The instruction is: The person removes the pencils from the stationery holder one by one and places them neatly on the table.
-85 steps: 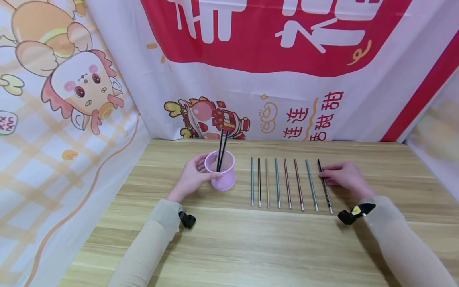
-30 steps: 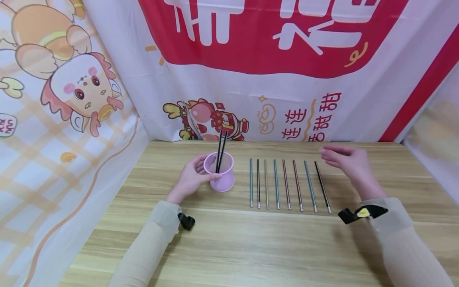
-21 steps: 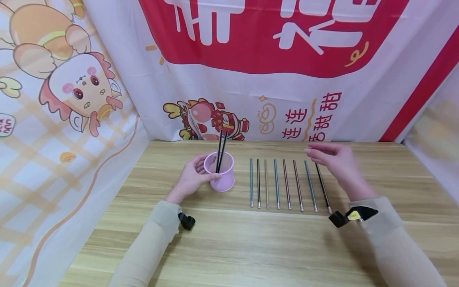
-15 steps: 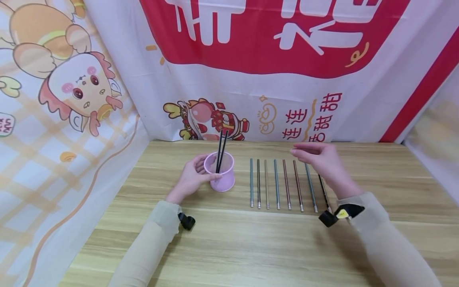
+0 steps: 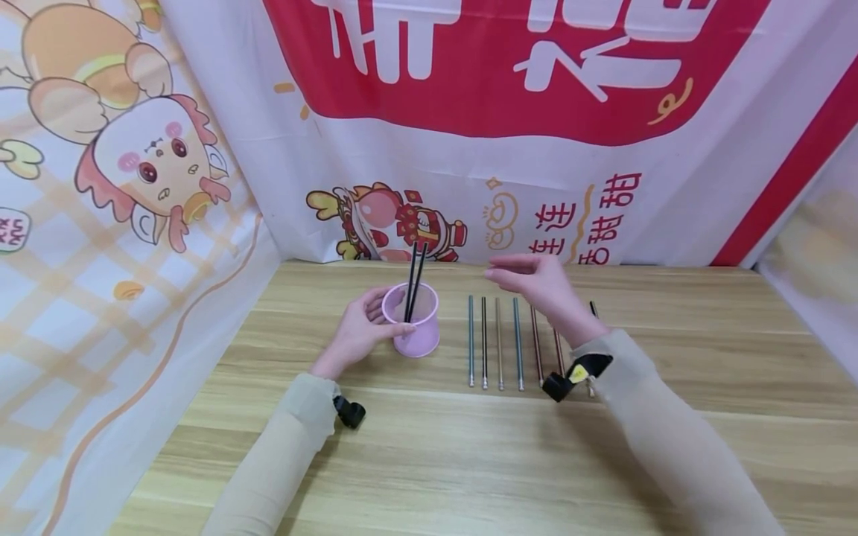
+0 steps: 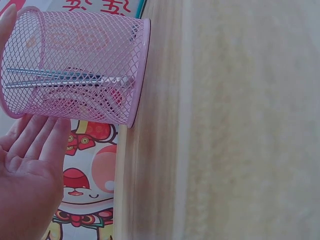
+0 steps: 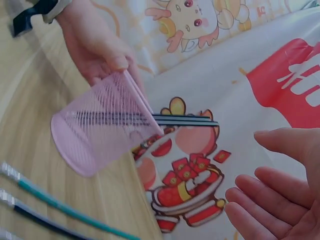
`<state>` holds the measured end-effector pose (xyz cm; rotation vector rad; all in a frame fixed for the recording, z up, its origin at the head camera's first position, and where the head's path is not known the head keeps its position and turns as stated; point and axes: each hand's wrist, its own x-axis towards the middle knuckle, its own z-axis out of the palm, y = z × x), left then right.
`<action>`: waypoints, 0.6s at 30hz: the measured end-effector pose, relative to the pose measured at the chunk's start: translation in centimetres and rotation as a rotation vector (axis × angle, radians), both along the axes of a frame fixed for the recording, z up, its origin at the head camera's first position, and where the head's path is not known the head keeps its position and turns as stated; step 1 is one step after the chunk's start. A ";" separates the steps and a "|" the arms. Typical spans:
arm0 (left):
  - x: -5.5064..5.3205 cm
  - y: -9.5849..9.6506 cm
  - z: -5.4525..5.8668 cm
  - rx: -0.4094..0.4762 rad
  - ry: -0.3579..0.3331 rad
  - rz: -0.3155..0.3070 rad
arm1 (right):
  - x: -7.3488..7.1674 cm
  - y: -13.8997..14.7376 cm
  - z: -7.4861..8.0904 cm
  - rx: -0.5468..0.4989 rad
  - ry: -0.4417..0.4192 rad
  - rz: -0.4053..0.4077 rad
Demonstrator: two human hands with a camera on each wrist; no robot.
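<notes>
A pink mesh pencil cup stands on the table, and my left hand holds it from the left side, thumb at the rim and fingers round the far side. Two dark pencils lean inside it, their ends above the rim. My right hand hangs in the air over the far ends of a row of pencils, fingers loosely stretched with nothing between them. In the right wrist view its thumb and fingers are apart. The row includes a blue pencil, a black pencil and a tan pencil.
Further right in the row lie another blue pencil and a dark red pencil; my right forearm partly covers the rest. The wooden table ends at a printed cloth backdrop, with another printed cloth along the left.
My right hand has let go of the rightmost black pencil, lifted away and swept left over the row towards the cup. The left hand and cup have stayed in place.
</notes>
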<state>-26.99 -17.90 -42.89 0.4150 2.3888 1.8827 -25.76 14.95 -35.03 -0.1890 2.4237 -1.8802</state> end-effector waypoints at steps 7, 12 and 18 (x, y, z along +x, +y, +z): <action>0.0 0.1 -0.1 -0.007 0.010 0.001 | -1.5 -3.9 -0.5 -0.106 -0.045 0.042; -0.1 0.0 -0.2 -0.008 0.012 -0.008 | -2.4 -6.1 -1.2 -0.117 -0.049 0.044; -0.2 0.1 -0.2 -0.002 0.016 -0.008 | -3.2 -8.1 -1.9 -0.125 -0.063 0.026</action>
